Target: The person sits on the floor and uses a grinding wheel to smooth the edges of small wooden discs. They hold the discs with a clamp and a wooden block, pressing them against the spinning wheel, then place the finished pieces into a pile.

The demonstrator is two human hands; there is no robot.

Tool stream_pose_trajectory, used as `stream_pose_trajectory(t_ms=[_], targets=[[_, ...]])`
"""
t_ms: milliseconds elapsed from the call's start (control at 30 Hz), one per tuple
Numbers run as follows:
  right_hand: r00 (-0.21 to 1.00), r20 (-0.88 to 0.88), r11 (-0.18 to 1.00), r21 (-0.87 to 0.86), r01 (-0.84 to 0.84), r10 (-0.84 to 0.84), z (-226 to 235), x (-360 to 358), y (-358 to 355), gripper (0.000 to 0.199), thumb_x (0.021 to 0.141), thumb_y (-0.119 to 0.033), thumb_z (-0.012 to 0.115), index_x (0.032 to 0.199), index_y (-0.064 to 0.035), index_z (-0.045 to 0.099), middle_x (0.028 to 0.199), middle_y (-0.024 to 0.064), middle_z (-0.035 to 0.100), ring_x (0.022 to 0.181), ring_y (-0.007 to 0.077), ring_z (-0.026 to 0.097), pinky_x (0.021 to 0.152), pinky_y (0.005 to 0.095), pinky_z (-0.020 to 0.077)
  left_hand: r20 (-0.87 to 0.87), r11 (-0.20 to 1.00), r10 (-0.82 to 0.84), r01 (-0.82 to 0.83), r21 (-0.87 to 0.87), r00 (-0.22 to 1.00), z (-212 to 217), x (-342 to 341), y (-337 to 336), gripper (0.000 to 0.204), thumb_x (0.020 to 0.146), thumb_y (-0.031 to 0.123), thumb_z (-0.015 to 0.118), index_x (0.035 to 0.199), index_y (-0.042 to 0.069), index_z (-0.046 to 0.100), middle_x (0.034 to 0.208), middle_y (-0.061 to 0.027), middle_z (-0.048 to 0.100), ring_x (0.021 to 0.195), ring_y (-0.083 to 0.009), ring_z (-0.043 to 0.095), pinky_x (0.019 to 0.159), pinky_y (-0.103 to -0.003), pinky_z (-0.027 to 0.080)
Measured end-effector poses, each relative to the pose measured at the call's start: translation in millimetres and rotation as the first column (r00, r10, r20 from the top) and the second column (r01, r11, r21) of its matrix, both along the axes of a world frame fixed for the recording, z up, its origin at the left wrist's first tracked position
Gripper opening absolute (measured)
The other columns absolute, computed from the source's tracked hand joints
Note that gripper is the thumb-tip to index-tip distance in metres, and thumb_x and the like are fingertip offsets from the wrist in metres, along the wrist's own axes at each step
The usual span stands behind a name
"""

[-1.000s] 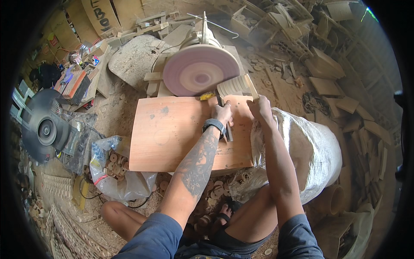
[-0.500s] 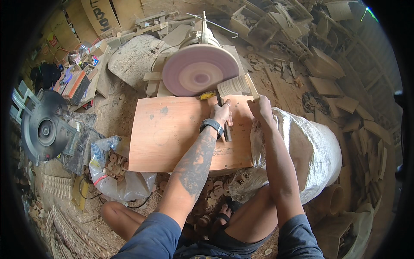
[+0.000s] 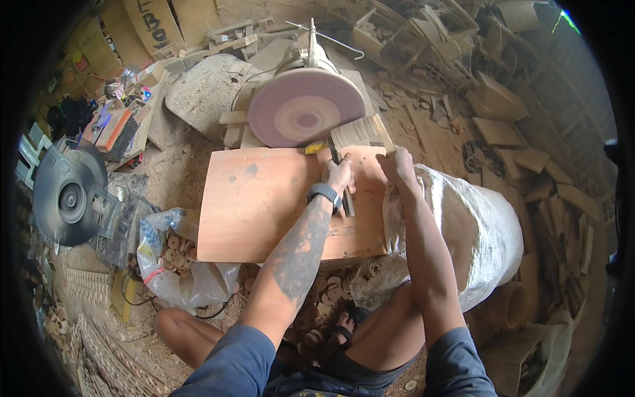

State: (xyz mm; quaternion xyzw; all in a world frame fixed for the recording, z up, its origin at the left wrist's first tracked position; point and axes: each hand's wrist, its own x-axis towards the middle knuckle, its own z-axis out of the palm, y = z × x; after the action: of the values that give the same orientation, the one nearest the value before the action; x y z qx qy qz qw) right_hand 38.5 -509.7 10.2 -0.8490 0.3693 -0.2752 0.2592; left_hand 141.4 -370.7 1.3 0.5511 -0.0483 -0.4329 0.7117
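A large purplish sanding disc [image 3: 307, 109] stands upright at the far end of a reddish wooden board [image 3: 258, 205]; its smooth rings suggest it is spinning. Close to the disc's lower right is a ribbed stack of thin round wood pieces [image 3: 356, 132]. My left hand [image 3: 338, 175] is closed around a dark bar [image 3: 348, 204] that runs up to the stack's left end. Beside that end shows a small yellow piece [image 3: 315, 147]. My right hand [image 3: 398, 167] grips a pale wooden stick [image 3: 383, 135] against the stack's right end. Whether the stack touches the disc is hard to tell.
A whitish sack [image 3: 473, 231] bulges beside my right forearm. To the left are a circular saw [image 3: 69, 202] and a plastic bag [image 3: 192, 284] of wooden rounds. Wood offcuts [image 3: 499, 132] pile up at the right. More rounds and sawdust lie around my legs.
The stack, the yellow piece and both hands sit very slightly further left. Both grips look the same.
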Motion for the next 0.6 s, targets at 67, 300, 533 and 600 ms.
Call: stream_pose_trajectory(t_ms=[67,300,533,600], targets=[[0.999,-0.001,0.998,0.042,-0.044,0.044,4,-1,5,0.030,0.082,-0.024,0.071,0.083,0.0049,0.066,0.066,0.0226,0.063,0.063,0.0363,0.064,0.063,0.0431,0.0496,0.050,0.997,0.013,-0.009,-0.071,0.999,-1,-3,9,0.025,0.097,0.028,0.057,0.088,0.010,0.042,0.058,0.0006,0.040,0.041,-0.0104,0.038,0.036,-0.030,0.035],[0.991,0.052,0.978,0.164,-0.130,0.123,12,-2,19,0.037,0.088,-0.029,0.069,0.069,0.0013,0.058,0.053,0.0051,0.052,0.047,0.0151,0.049,0.048,0.0350,0.0407,0.270,0.980,0.113,-0.062,-0.190,0.956,2,-7,28,0.027,0.094,0.027,0.063,0.094,0.009,0.042,0.060,0.0011,0.042,0.040,-0.0083,0.040,0.034,-0.026,0.036],[0.972,0.197,0.861,0.465,-0.206,0.127,14,-8,29,0.043,0.097,-0.045,0.053,0.089,-0.0029,0.057,0.056,-0.0010,0.045,0.047,0.0099,0.041,0.043,0.0297,0.0337,0.187,0.948,0.100,-0.037,-0.315,0.977,3,-4,37,0.027,0.097,0.037,0.053,0.101,0.012,0.043,0.069,-0.0014,0.049,0.042,-0.0095,0.043,0.036,-0.026,0.038],[0.963,0.263,0.755,0.620,-0.213,0.056,14,-9,29,0.044,0.100,-0.048,0.045,0.091,-0.0053,0.053,0.056,-0.0013,0.044,0.045,0.0097,0.042,0.041,0.0287,0.0341,0.168,0.951,0.059,-0.004,-0.310,0.984,1,0,41,0.027,0.097,0.038,0.051,0.100,0.012,0.042,0.073,-0.0032,0.051,0.044,-0.0103,0.045,0.038,-0.027,0.040]])
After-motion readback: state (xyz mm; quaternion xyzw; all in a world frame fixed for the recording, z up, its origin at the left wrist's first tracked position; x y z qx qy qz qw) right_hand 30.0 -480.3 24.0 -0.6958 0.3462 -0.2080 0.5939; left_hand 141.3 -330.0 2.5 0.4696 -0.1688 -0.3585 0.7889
